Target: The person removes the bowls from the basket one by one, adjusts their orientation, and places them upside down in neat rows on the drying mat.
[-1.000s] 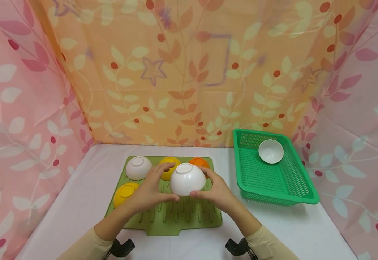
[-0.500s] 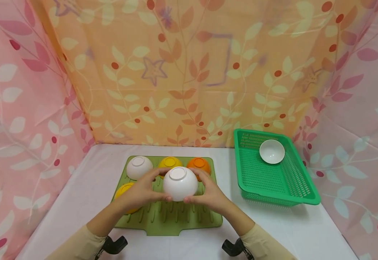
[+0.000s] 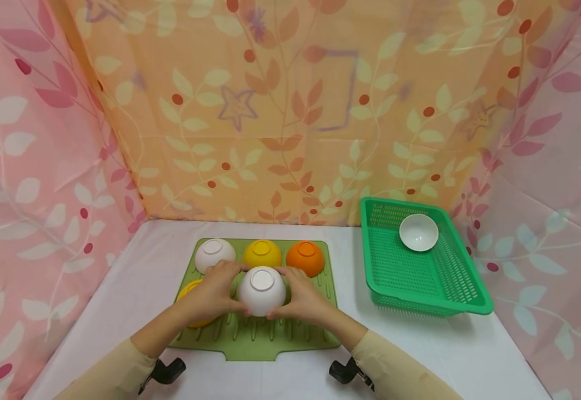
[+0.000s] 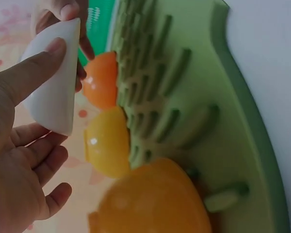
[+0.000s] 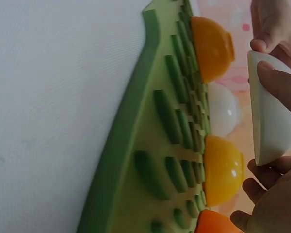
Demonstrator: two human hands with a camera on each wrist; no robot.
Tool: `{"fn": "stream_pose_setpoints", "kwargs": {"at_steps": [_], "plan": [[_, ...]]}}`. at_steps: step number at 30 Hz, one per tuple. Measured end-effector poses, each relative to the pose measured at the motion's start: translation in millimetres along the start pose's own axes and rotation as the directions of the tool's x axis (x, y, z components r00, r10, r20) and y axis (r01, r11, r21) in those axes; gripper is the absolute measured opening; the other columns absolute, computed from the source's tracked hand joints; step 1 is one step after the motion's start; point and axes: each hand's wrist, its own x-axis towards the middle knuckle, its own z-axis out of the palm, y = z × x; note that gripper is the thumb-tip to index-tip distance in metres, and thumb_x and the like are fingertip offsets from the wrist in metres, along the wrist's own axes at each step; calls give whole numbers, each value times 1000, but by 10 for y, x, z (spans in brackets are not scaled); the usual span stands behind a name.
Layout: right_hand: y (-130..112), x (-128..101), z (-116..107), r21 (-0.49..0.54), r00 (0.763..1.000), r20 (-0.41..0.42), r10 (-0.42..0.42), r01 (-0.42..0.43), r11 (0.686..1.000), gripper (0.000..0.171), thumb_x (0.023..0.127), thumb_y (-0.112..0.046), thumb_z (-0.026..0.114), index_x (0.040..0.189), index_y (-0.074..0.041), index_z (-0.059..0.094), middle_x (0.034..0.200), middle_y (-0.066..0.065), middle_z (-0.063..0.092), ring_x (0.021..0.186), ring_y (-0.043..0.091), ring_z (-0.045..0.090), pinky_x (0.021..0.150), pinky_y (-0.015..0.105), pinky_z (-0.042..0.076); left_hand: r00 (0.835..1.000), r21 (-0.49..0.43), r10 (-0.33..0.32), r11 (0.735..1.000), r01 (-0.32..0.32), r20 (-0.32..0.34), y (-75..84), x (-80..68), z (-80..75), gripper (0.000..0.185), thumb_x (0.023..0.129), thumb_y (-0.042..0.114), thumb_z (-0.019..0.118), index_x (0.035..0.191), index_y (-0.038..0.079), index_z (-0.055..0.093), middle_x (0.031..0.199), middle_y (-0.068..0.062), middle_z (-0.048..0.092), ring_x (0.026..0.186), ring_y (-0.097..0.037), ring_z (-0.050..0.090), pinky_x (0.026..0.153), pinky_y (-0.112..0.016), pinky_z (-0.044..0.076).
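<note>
A white bowl (image 3: 263, 300), turned upside down with its foot ring up, is held between both hands over the green drying mat (image 3: 249, 353). My left hand (image 3: 214, 293) grips its left side, and my right hand (image 3: 302, 295) grips its right side, thumbs on the near side. In the left wrist view the held bowl (image 4: 53, 82) hangs clear of the mat's ridges. Behind it on the mat stand upturned bowls: a white bowl (image 3: 214, 255), a yellow bowl (image 3: 262, 254) and an orange bowl (image 3: 305, 258). Another yellow bowl (image 3: 188, 288) is partly hidden by my left hand.
A green plastic basket (image 3: 366, 250) stands to the right, with a white bowl (image 3: 419, 233) lying open side up in it. A white cloth (image 3: 395, 355) covers the table. Patterned fabric walls (image 3: 270, 111) enclose the back and sides.
Both hands have carried the white bowl left and toward the person, and lower in the head view. The orange and yellow back bowls show more fully now.
</note>
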Motion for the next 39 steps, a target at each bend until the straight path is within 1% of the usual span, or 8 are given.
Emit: {"fn": "stream_pose_setpoints", "kwargs": {"at_steps": [6, 11, 15, 19, 28, 33, 36, 39], "plan": [[40, 120, 111, -111, 1000, 28, 1, 2, 994, 97, 67, -50, 95, 146, -16, 52, 141, 7, 53, 130, 29, 45, 104, 52, 37, 998, 112, -41, 993, 35, 44, -135, 76, 106, 89, 60, 50, 98, 133, 13, 62, 127, -1, 66, 120, -25, 52, 103, -53, 31], [83, 197, 205, -180, 999, 47, 14, -5, 984, 93, 65, -51, 96, 142, -17, 55, 136, 4, 57, 122, 25, 49, 98, 47, 34, 996, 165, -62, 985, 51, 60, -182, 119, 171, 83, 57, 48, 99, 125, 17, 65, 117, 5, 68, 110, -19, 52, 98, -49, 32], [101, 228, 281, -209, 998, 56, 33, -21, 978, 94, 64, -51, 96, 142, -17, 55, 136, 3, 59, 125, 24, 50, 102, 49, 35, 997, 194, -56, 980, 44, 59, -197, 120, 203, 79, 56, 46, 101, 121, 18, 66, 112, 6, 68, 104, -18, 51, 95, -48, 32], [80, 231, 316, -224, 998, 52, 41, -28, 974, 95, 63, -49, 97, 142, -16, 55, 134, 2, 59, 128, 24, 48, 106, 52, 33, 997, 224, -46, 974, 32, 56, -198, 116, 219, 81, 54, 44, 101, 120, 16, 66, 111, 5, 69, 102, -18, 51, 90, -47, 33], [52, 213, 331, -236, 998, 48, 47, -34, 971, 94, 63, -48, 97, 141, -15, 55, 133, 3, 58, 128, 25, 47, 107, 51, 31, 997, 279, -47, 960, 28, 60, -184, 113, 224, 82, 54, 48, 101, 120, 14, 65, 112, 2, 69, 103, -21, 52, 89, -48, 34], [56, 210, 331, -248, 998, 54, 41, -27, 968, 96, 64, -50, 96, 142, -14, 53, 135, 4, 58, 129, 25, 47, 107, 52, 31, 995, 259, -62, 965, 39, 84, -197, 128, 205, 88, 56, 50, 99, 126, 10, 65, 117, -1, 69, 105, -22, 53, 91, -49, 33], [65, 206, 325, -248, 998, 56, 32, -17, 969, 96, 65, -50, 95, 143, -14, 53, 136, 5, 58, 130, 26, 47, 106, 52, 30, 994, 213, -68, 976, 49, 84, -199, 144, 173, 90, 61, 53, 96, 131, 7, 64, 122, -5, 69, 111, -24, 54, 98, -52, 32], [76, 198, 326, -253, 998, 56, 21, -7, 967, 96, 66, -51, 95, 144, -13, 53, 138, 5, 57, 131, 26, 47, 108, 53, 30, 997, 149, -44, 988, 33, 66, -193, 148, 141, 84, 68, 55, 91, 132, 8, 63, 126, -6, 67, 117, -26, 53, 104, -55, 31]]}}
